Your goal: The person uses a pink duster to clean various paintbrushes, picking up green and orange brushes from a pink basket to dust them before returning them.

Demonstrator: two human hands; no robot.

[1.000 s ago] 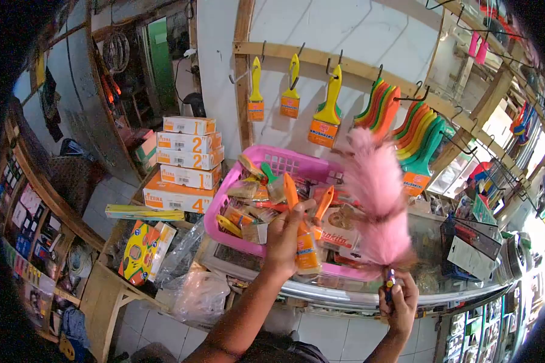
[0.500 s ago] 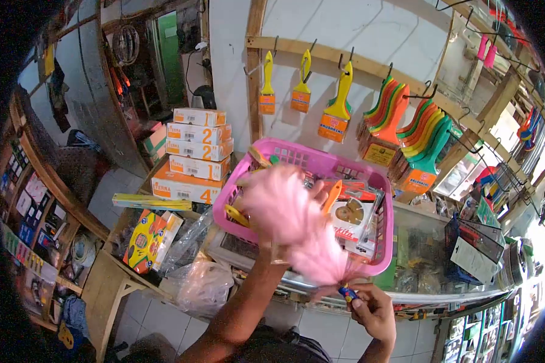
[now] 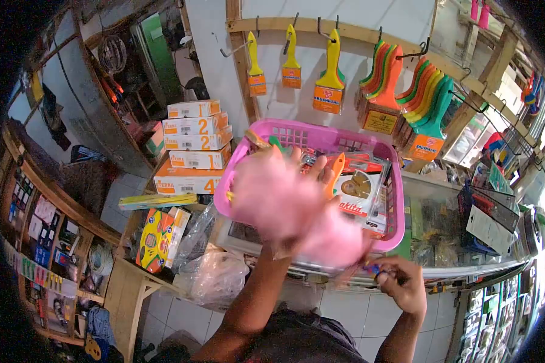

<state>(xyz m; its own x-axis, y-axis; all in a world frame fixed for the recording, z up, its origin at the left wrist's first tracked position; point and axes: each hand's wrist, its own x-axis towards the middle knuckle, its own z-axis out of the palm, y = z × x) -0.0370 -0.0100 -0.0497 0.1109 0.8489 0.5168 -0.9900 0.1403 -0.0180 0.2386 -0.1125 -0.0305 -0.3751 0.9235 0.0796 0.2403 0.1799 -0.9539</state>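
A fluffy pink duster (image 3: pixel 333 237), smeared by motion, stretches across the front of a pink plastic basket (image 3: pixel 394 209). My right hand (image 3: pixel 404 284) is closed around its blue handle, at the lower right. Behind the pink fluff, my left hand (image 3: pixel 320 174) is over the basket with its visible fingers stretched out and apart; the palm is mostly hidden. Inside the basket are an orange-handled tool (image 3: pixel 338 169), a white-and-red Makita package (image 3: pixel 356 192) and other packaged goods. The basket stands on a glass-topped counter (image 3: pixel 433 227).
Paintbrushes (image 3: pixel 329 69) hang from hooks on the wall behind. Stacked Eterna boxes (image 3: pixel 191 142) stand left of the basket, near a yellow-and-red box (image 3: pixel 155 241) and a clear plastic bag (image 3: pixel 215 275). A dark blue rack (image 3: pixel 487 221) sits on the counter at right.
My right hand has moved right with the duster's handle, and the pink fluff has shifted with it. The view has also shifted slightly.
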